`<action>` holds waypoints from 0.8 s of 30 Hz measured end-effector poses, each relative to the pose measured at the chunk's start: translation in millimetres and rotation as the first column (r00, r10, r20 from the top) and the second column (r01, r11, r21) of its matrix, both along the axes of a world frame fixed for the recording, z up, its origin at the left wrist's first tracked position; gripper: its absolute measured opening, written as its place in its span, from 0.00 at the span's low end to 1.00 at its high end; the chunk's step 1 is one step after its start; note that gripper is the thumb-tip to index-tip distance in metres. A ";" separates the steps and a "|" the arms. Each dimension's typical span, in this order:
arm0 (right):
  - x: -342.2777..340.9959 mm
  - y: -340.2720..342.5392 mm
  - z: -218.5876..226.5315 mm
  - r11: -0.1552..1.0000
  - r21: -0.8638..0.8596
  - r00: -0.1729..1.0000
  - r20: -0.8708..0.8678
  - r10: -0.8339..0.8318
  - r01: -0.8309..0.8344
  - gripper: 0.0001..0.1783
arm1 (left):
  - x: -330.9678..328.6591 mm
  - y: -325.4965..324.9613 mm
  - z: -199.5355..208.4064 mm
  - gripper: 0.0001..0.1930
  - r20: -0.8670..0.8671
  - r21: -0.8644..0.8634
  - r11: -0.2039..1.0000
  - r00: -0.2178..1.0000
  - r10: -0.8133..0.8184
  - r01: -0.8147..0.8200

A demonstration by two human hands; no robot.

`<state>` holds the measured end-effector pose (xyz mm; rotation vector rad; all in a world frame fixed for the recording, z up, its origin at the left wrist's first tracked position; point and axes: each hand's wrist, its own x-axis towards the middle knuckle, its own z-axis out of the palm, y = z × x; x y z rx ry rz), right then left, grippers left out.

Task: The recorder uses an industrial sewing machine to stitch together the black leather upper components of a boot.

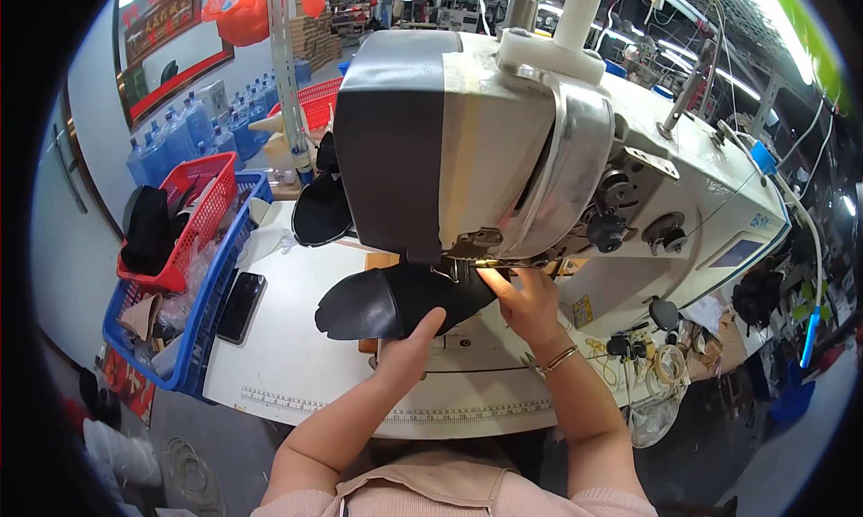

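A black shoe upper, with a glossy rounded end toward the left, lies under the head of a cream sewing machine. My left hand is closed on its near edge, thumb on top and the other fingers hidden beneath. At the upper's right end, beside the needle area, my right hand presses and holds it with bent fingers. Some of those fingertips are hidden under the machine head. A small lamp lights the spot by the right fingertips.
More black shoe pieces lie behind the machine head at left. A phone rests on the white table beside a blue crate and a red basket. Cords and thread clutter the right side.
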<state>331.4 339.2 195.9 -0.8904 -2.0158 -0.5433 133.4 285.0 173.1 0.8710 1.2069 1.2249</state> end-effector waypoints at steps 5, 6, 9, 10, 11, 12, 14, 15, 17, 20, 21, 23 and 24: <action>-3.3 2.6 1.9 0.993 0.111 0.999 0.032 -0.031 0.027 0.27 | -3.2 6.0 -6.1 0.31 0.195 0.036 0.999 0.981 0.008 -0.015; -3.2 2.6 1.6 0.997 0.070 0.999 0.033 -0.037 0.035 0.27 | -3.1 6.1 -6.4 0.31 0.185 0.043 0.999 0.983 -0.003 -0.005; -2.6 2.2 -0.8 0.993 0.111 0.997 0.044 -0.056 0.051 0.27 | -2.1 4.7 -7.4 0.32 0.232 0.086 0.996 0.973 0.006 -0.027; -2.1 2.0 -2.0 0.995 0.085 0.998 0.042 -0.055 0.051 0.26 | -1.6 4.4 -8.0 0.32 0.252 0.108 0.994 0.968 0.001 -0.029; -1.9 2.3 -3.2 0.997 0.058 0.998 0.040 -0.053 0.051 0.26 | -1.6 4.3 -8.8 0.32 0.277 0.126 0.992 0.961 -0.004 -0.032; -1.8 2.8 -4.0 0.997 0.058 0.998 0.042 -0.051 0.048 0.26 | -1.9 4.7 -9.7 0.32 0.273 0.129 0.991 0.962 -0.002 -0.035; -1.7 4.0 -5.6 0.995 0.087 0.999 0.031 -0.045 0.042 0.26 | -3.0 5.6 -12.0 0.32 0.247 0.084 0.996 0.969 -0.005 -0.016; -1.6 4.5 -6.0 0.995 0.086 0.998 0.033 -0.044 0.041 0.26 | -3.4 6.1 -13.3 0.32 0.239 0.096 0.995 0.971 -0.010 -0.014; -1.6 5.6 -6.1 0.994 0.108 0.999 0.040 -0.036 0.032 0.25 | -4.1 7.1 -16.4 0.33 0.290 0.119 0.992 0.955 -0.064 0.030; -2.1 5.3 -4.4 0.992 0.124 0.998 0.058 -0.034 0.027 0.27 | -3.7 8.4 -21.8 0.33 0.292 0.162 0.986 0.953 -0.084 0.037; -2.3 4.6 -3.5 0.992 0.122 0.998 0.061 -0.030 0.022 0.27 | -3.5 8.4 -23.6 0.33 0.279 0.165 0.986 0.957 -0.081 0.035; -2.5 2.5 -1.2 0.991 0.127 0.996 0.079 -0.039 0.028 0.28 | -3.0 8.7 -27.0 0.32 0.298 0.146 0.989 0.953 -0.060 0.016; -2.8 1.4 0.0 0.992 0.126 0.996 0.083 -0.036 0.025 0.28 | -3.5 9.1 -28.1 0.32 0.289 0.151 0.989 0.956 -0.052 0.009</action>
